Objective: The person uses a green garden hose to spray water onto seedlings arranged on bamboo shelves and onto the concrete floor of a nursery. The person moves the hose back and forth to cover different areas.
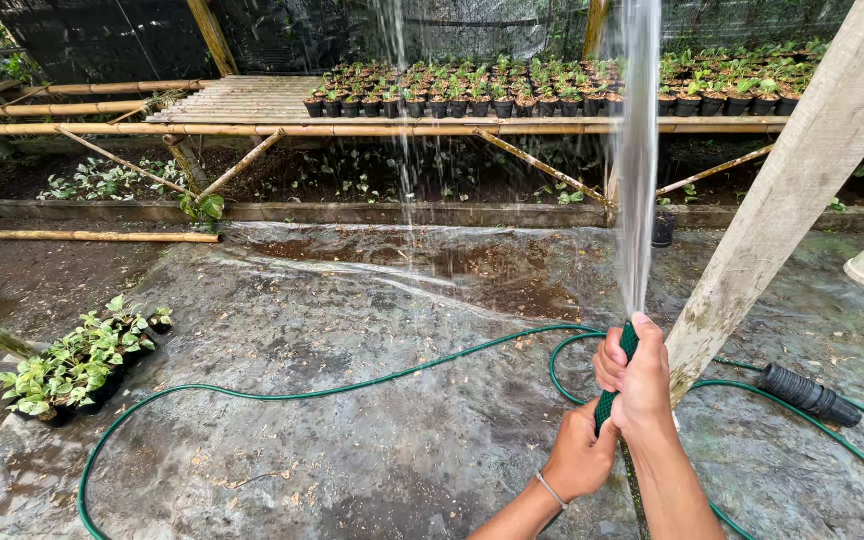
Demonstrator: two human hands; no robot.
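While water jets upward:
Grip: left hand [579, 455] and right hand [637, 385] clenched on thin green rubber hose [352, 385].
Hidden: nozzle, under fingers.

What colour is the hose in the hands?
Green hose, held by both hands; it shows best in the head view.

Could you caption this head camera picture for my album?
Both hands, left hand and right hand, grip a green hose spraying water toward potted seedlings.

Plant nursery: potted seedlings [552, 88], shade netting [352, 30]
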